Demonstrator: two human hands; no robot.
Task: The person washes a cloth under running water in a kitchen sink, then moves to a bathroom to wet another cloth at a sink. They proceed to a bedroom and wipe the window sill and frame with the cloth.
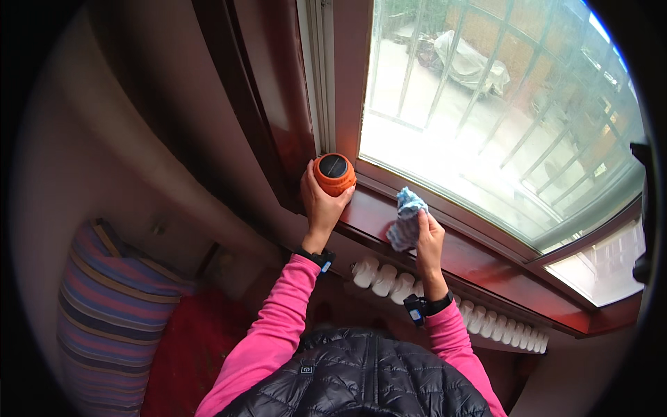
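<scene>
My left hand (324, 206) grips an orange round container (334, 182) with a black disc on top, at the left corner of the dark red windowsill (484, 266). To the right, my right hand (430, 234) pinches a crumpled light blue and white cloth (409, 219) between thumb and fingers. The cloth hangs over the sill, near the lower part of the window frame (443, 208). Each wrist wears a black band with a small device. The palm-side fingers of my right hand are partly hidden.
A white ribbed radiator (385, 280) runs below the sill. Beyond the window glass (469, 125) are metal bars and a covered object outside. A striped cushion or bundle (112, 318) lies at lower left beside red fabric (193, 344). Dark red trim (276, 78) borders the window's left side.
</scene>
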